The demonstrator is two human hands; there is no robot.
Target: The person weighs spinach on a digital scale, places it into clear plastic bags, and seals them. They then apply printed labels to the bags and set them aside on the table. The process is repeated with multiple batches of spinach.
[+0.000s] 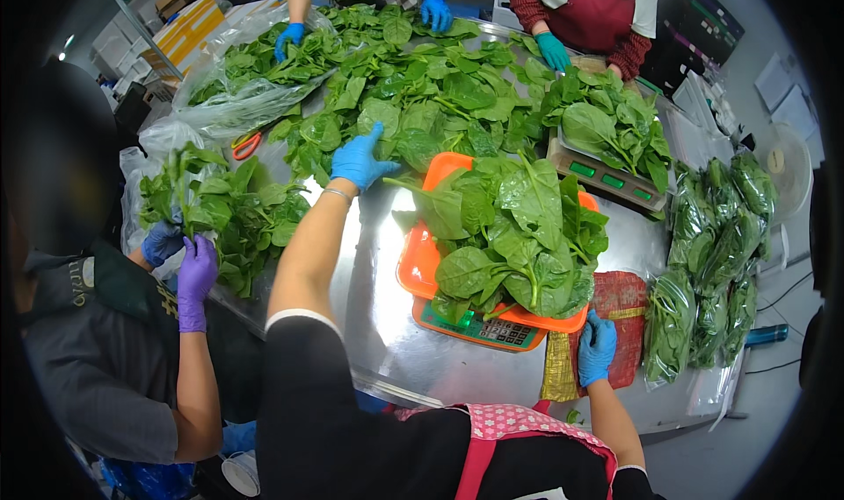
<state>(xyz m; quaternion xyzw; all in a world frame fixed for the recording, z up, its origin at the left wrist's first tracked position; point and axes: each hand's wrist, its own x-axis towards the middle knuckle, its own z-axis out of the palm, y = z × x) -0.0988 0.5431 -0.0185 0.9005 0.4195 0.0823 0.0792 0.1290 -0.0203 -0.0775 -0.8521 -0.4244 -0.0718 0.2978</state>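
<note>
My left hand (362,157), in a blue glove, is stretched out at the near edge of a broad heap of leafy greens (422,114). Its thumb and fingers are apart, and nothing shows in its grasp. An orange plastic tray (417,262) sits on an orange digital scale (508,335), loaded with large green leaves (521,236). My right hand (597,348), also blue-gloved, is by the tray's near right corner, over a red and yellow woven mat (623,328). Its fingers are curled; whether they grip the tray's rim cannot be made out.
Across the metal table (369,302) are two co-workers; a second scale (606,180) holds greens. At left, a person's gloved hands (196,272) hold a bunch. Orange-handled scissors (246,145) lie near a plastic bag (224,117). Bagged greens (715,249) are stacked at right.
</note>
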